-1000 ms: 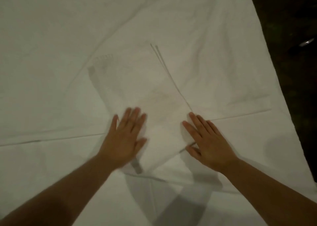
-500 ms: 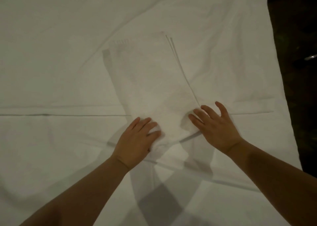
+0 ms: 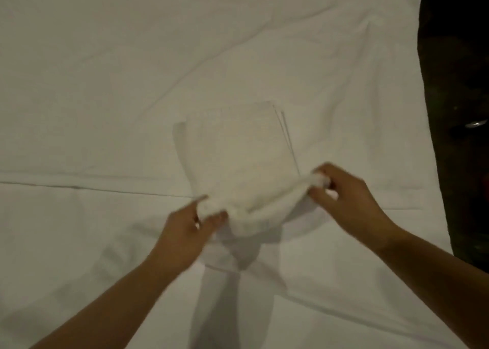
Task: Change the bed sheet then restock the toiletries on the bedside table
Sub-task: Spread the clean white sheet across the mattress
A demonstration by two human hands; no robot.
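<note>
A folded white towel lies in the middle of the white bed sheet. Its near edge is lifted and bunched into a roll. My left hand grips the left end of that edge, fingers curled round it. My right hand pinches the right end, slightly higher. The towel's far part still lies flat on the sheet. A straight seam or fold line of the sheet runs across from the left to the towel.
The bed's right edge drops to a dark floor, where a small shiny object lies. The sheet has long creases running diagonally at the top. My arms cast shadows on the sheet near me.
Both hands went from pressing flat on the towel to curling round its near edge and lifting it. The view has shifted slightly.
</note>
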